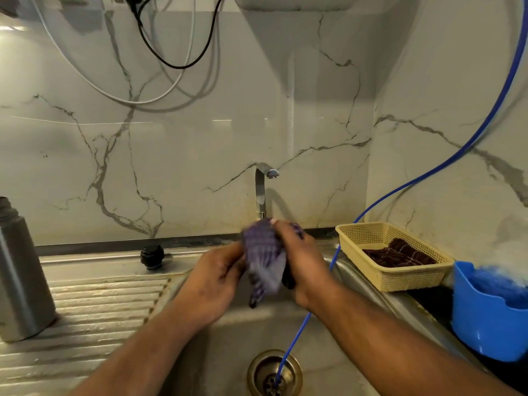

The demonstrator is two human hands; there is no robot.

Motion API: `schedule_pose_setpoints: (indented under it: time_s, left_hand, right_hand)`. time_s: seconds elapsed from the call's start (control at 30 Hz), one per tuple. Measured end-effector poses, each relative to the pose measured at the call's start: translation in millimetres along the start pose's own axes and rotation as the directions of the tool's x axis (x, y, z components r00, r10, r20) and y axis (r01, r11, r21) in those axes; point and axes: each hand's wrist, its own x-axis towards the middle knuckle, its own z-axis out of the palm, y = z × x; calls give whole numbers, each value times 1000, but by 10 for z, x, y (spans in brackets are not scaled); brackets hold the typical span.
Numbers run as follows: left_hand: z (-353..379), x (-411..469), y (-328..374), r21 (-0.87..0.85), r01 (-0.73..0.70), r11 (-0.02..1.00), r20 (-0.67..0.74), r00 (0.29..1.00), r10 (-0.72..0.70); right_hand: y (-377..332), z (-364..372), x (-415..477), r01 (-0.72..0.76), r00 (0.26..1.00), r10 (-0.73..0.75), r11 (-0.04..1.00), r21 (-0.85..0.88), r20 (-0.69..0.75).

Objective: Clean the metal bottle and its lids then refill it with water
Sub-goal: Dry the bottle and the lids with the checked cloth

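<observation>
While the left hand [220,277] pinches a purple cloth [264,261], the right hand [300,264] grips the cloth's other side round something dark, perhaps a lid. The metal bottle [20,270] stands uncapped well left of the left hand, with a black lid [152,256] nearer. If wet fingers slip, that piece could drop into the sink [228,338] below.

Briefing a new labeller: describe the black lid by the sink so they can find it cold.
Start at the steel sink; its ribbed drainboard lies to the left. On the flat ledge behind the ribs, between the tall metal bottle and the tap, sits the black lid. It is the only small, dark, round thing there, touching nothing else.
</observation>
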Motion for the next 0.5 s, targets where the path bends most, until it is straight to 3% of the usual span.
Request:
schedule_pose_setpoints:
  time_s: [0.03, 0.07, 0.13, 0.2, 0.27, 0.33, 0.4, 0.47, 0.5]
  left_hand:
    - [-1, -2, -18, 97, -69, 993, 15, 998, 67]
    - [21, -2, -34, 154, -109, 982, 39, 994, 104]
    - [91, -3, -14, 153, -62, 986, 25, 998, 58]
    - [121, -7, 33, -50, 104, 993, -43, 993, -106]
    - [119, -23, 76, -380, 229, 896, -7, 968, -250]
    - [74, -29, 146, -665, 322, 674, 82, 928, -362]
    - [30, -15, 176, -821, 356, 446, 162, 895, -415]
    - [7, 1, 159, -846, 381, 374, 203, 877, -435]
    - [10, 11, 144, -835, 383, 394, 205, 882, -424]
  right_hand:
    - [-30, 0, -16, -176, 983, 163, 966, 187, 82]
    - [-58, -9, -35, -264, 963, 236, 920, 289, 127]
    - [-60, -7, -40, -249, 967, 252, 929, 275, 23]
    - [-2, 38, -48, -112, 982, 120, 992, 58, -147]
    - [25, 80, -69, 108, 978, -153, 953, -285, -143]
    - [11, 56, -112, 377, 893, -450, 738, -560, 9]
    - [-28, -32, -107, 615, 741, -627, 487, -620, 241]
    - [-52, -92, -89, 725, 638, -666, 350, -593, 387]
    - [-46, -100, -79, 732, 638, -664, 363, -577, 390]
